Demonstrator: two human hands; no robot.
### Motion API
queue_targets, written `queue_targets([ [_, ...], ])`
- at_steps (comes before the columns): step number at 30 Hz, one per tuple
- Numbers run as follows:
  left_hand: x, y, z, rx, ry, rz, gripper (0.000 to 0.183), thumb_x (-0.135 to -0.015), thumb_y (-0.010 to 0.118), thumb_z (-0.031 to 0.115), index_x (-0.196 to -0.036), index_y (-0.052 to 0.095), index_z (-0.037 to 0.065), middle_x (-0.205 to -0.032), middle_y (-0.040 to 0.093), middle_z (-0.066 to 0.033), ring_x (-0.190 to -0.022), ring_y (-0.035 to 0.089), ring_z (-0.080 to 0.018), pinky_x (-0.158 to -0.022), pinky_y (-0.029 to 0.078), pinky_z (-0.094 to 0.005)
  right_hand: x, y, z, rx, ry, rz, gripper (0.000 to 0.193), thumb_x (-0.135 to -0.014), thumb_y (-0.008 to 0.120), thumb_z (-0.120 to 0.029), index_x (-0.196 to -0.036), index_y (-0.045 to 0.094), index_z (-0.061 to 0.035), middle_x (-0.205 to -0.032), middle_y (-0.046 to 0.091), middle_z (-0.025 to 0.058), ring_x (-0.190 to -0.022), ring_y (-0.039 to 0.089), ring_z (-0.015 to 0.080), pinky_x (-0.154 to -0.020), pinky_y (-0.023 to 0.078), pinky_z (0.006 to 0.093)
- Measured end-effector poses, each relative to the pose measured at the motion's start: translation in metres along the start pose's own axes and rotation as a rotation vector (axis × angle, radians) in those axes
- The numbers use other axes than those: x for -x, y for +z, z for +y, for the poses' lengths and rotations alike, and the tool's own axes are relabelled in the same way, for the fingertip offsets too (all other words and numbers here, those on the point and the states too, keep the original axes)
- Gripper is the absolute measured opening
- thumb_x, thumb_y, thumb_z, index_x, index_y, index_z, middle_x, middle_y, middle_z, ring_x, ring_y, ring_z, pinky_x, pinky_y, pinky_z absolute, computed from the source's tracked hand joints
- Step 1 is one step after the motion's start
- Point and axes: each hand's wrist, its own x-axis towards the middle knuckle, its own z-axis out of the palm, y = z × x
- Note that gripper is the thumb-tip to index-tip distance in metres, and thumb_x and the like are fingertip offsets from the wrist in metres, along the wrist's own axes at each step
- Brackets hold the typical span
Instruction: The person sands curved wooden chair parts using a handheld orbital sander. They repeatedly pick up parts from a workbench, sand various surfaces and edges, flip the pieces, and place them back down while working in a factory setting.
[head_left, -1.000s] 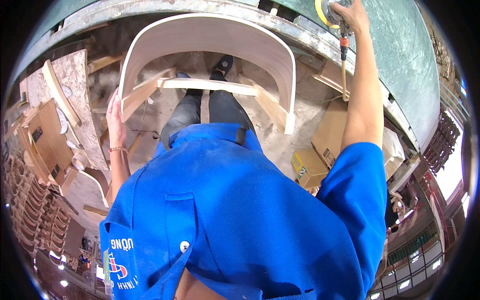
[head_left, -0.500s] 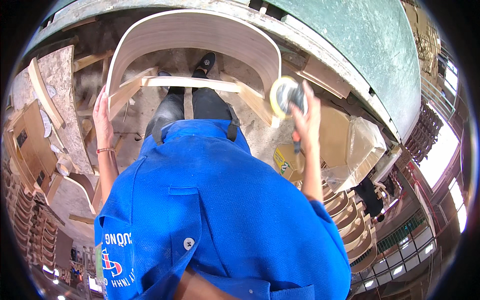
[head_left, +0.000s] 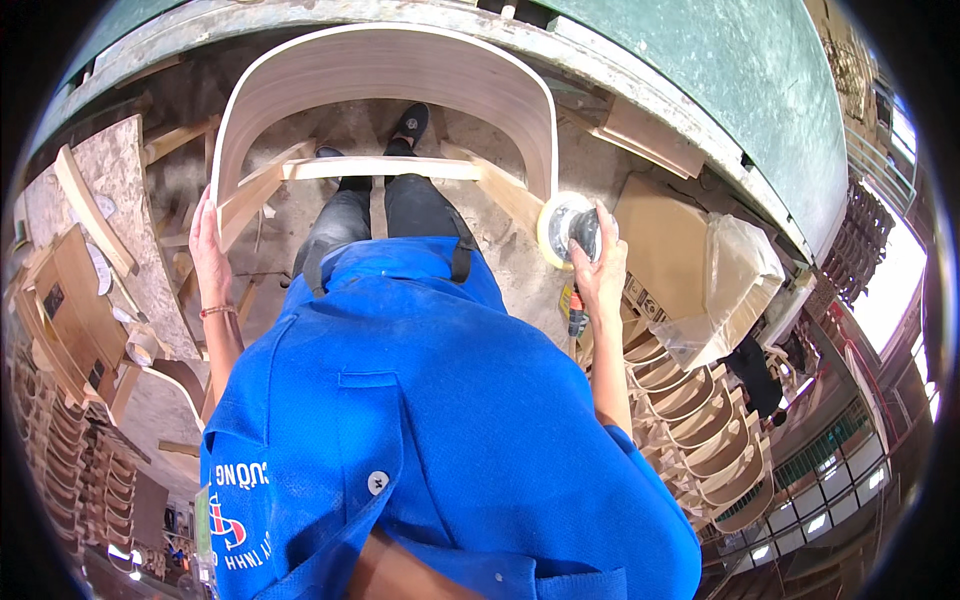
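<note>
A pale curved wooden chair frame (head_left: 390, 55) stands in front of me, its U-shaped band opening toward my body. A straight wooden crossbar (head_left: 380, 168) spans it between two slanted pieces. My left hand (head_left: 207, 252) lies with straight fingers along the outside of the band's left end; its thumb is hidden. In my right hand (head_left: 603, 268) is a round power sander (head_left: 558, 230) with a yellowish pad edge and a dark grip. The pad is beside the frame's right end; whether it touches the wood I cannot tell.
Beyond the frame runs a long green-topped table (head_left: 720, 90). A cardboard box (head_left: 655, 235) with clear plastic sheeting (head_left: 740, 270) stands at the right, above stacked curved wooden parts (head_left: 700, 430). Boards and curved pieces (head_left: 90, 210) lie at the left. Another person in dark clothes (head_left: 750, 378) is farther right.
My right hand has brought the sander nearer to me, down along the frame's right end. My left hand keeps its place at the left end.
</note>
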Motion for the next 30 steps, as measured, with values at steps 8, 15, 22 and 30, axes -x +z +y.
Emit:
queue_targets([
  [8,-0.002,-0.004,-0.003,-0.009,-0.007,0.018,0.044,-0.097,0.052,0.028,-0.133,0.051,0.005,-0.130,0.055,-0.0054,-0.116,0.051,-0.0135,-0.098,0.039,-0.0279,-0.001,-0.008,-0.008,0.009,0.096,-0.052,0.069,-0.076,0.067,-0.014,-0.141,0.041,-0.0194,-0.129,0.052,0.0154,-0.109,0.051,0.0331,-0.098,0.040,0.0411],
  [15,0.002,0.004,0.007,-0.048,-0.004,0.010,0.044,-0.097,0.051,0.028,-0.134,0.051,0.004,-0.131,0.054,-0.0049,-0.117,0.050,-0.0129,-0.099,0.038,-0.0279,-0.003,-0.003,0.004,0.023,-0.005,0.007,0.070,-0.079,0.069,-0.019,-0.141,0.039,-0.0314,-0.110,0.050,0.0229,-0.099,0.058,0.0386,-0.088,0.047,0.0444],
  [22,0.001,0.004,0.004,-0.026,0.001,0.016,0.044,-0.096,0.053,0.028,-0.134,0.051,0.005,-0.132,0.053,-0.0047,-0.118,0.049,-0.0128,-0.100,0.037,-0.0279,-0.008,-0.006,0.012,0.062,-0.021,0.029,0.071,-0.078,0.068,-0.019,-0.141,0.038,-0.0306,-0.112,0.050,0.0236,-0.099,0.056,0.0380,-0.089,0.045,0.0446],
  [30,0.002,0.005,0.006,-0.026,-0.009,0.013,0.045,-0.096,0.051,0.028,-0.134,0.051,0.003,-0.133,0.052,-0.0080,-0.124,0.046,-0.0160,-0.107,0.031,-0.0300,-0.010,-0.006,0.011,0.058,-0.013,0.027,0.072,-0.077,0.069,-0.020,-0.141,0.039,-0.0311,-0.106,0.050,0.0234,-0.098,0.057,0.0390,-0.088,0.046,0.0453],
])
